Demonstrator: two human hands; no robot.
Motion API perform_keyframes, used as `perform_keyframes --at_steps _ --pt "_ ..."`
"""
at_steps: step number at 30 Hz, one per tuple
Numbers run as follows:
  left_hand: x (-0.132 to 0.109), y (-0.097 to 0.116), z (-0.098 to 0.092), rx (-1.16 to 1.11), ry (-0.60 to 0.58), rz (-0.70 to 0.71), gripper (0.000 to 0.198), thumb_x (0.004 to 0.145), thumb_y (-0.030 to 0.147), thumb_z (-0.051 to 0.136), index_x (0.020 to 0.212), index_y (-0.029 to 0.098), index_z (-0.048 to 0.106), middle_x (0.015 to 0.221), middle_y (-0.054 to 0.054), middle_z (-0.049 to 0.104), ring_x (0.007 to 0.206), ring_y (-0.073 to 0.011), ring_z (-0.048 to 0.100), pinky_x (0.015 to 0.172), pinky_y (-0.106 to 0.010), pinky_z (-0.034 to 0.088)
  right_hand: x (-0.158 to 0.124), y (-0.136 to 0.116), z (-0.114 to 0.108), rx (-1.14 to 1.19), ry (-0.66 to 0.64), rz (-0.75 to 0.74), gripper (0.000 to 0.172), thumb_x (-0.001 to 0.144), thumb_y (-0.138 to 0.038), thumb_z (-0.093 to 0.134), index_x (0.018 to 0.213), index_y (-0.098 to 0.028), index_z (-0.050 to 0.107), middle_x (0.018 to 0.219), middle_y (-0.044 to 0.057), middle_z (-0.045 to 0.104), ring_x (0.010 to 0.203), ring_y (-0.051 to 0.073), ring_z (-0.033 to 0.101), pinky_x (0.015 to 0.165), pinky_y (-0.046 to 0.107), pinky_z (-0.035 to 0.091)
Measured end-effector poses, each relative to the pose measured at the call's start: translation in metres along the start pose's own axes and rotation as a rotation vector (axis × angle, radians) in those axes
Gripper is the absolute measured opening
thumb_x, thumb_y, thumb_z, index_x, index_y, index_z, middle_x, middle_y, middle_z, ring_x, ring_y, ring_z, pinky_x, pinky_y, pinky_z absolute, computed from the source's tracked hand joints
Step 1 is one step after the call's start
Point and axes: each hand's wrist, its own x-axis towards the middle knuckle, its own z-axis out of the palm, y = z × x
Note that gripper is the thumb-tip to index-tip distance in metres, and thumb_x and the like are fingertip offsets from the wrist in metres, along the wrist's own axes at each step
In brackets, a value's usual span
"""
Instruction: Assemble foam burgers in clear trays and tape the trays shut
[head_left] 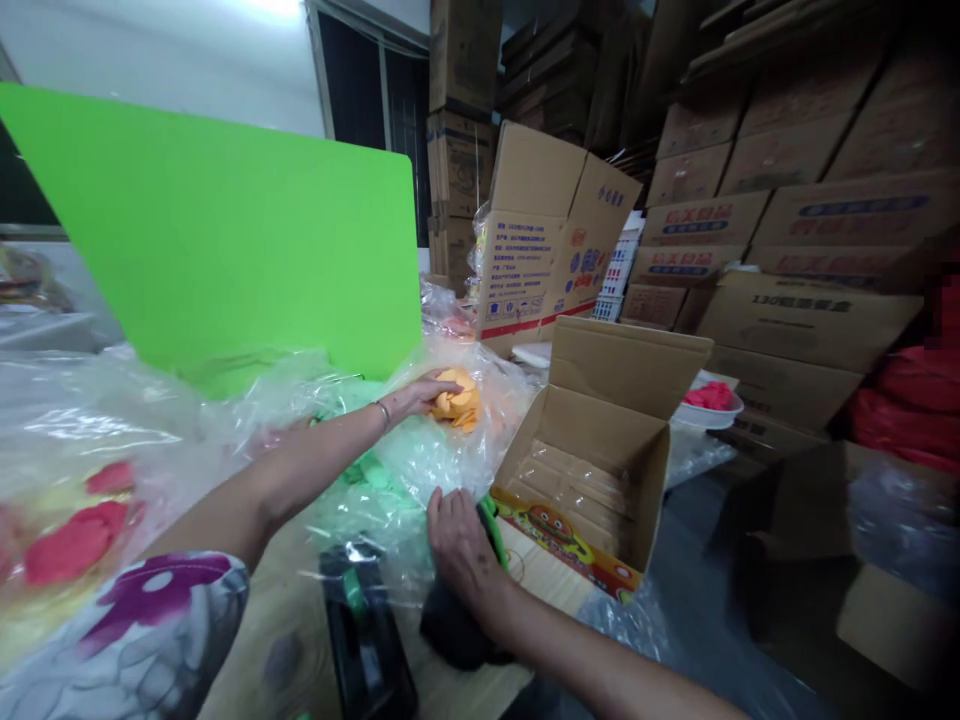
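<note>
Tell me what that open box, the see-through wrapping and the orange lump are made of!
The open box looks like brown cardboard: dull, with thick folded flaps. The see-through wrapping looks like thin glossy plastic, full of shiny creases. The orange lump under the left hand looks soft and matte, maybe foam or clay, but I can't tell for sure.

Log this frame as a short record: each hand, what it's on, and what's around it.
Left hand: on an orange lump, over clear plastic sheeting
Right hand: touching a green piece
Nearby: open cardboard box, red lumps under plastic, wooden table
Background: green board, stacked cardboard cartons
</note>
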Motion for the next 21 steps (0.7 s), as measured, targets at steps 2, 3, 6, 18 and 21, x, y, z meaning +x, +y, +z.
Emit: perform_keyframes --at_steps 2,3,6,18,21 --pt "-0.032 0.018 0.003 -0.105 -0.040 0.007 0.039 0.080 0.012 0.061 0.118 0.012 0.051 0.111 -0.014 0.066 0.101 -0.0216 0.064 0.087 -0.033 0.054 0.009 0.007 0.002 0.114 -0.065 0.019 0.040 0.082 -0.001 0.046 0.122 0.003 0.049 0.089 0.016 0.065 0.086 0.021 0.061 0.083 0.039 0.049" --pt "-0.050 0.026 0.004 -0.150 -0.054 0.009 0.038 0.080 0.012 0.062 0.116 0.011 0.052 0.111 -0.014 0.066 0.102 -0.0215 0.064 0.089 -0.033 0.053 0.013 0.013 0.001 0.201 -0.077 0.030 0.035 0.084 -0.001 0.045 0.118 0.001 0.053 0.086 0.015 0.065 0.084 0.020 0.061 0.082 0.037 0.049" --pt "-0.113 0.048 0.004 -0.254 -0.067 0.003 0.039 0.077 0.010 0.064 0.114 0.012 0.054 0.111 -0.013 0.066 0.102 -0.0202 0.064 0.093 -0.033 0.051 0.019 0.036 -0.017 0.604 0.045 0.093 0.025 0.091 -0.012 0.045 0.112 -0.006 0.056 0.097 0.014 0.066 0.093 0.017 0.062 0.082 0.030 0.052" --pt "-0.374 0.060 0.023 -0.532 -0.004 -0.199 0.044 0.066 0.009 0.073 0.104 0.020 0.057 0.106 -0.007 0.064 0.092 -0.0174 0.066 0.083 -0.028 0.052 0.009 0.022 -0.165 1.289 -0.007 -0.235 0.034 0.092 -0.037 0.049 0.118 -0.017 0.059 0.128 0.009 0.058 0.119 0.018 0.054 0.097 0.039 0.047" --pt "-0.409 0.057 0.027 -0.613 0.022 -0.190 0.046 0.065 0.009 0.073 0.107 0.018 0.056 0.110 -0.008 0.064 0.097 -0.0188 0.064 0.088 -0.029 0.050 0.008 0.004 -0.172 1.462 -0.048 -0.355 0.033 0.087 -0.034 0.060 0.117 -0.021 0.062 0.124 0.008 0.062 0.118 0.020 0.055 0.100 0.040 0.045"
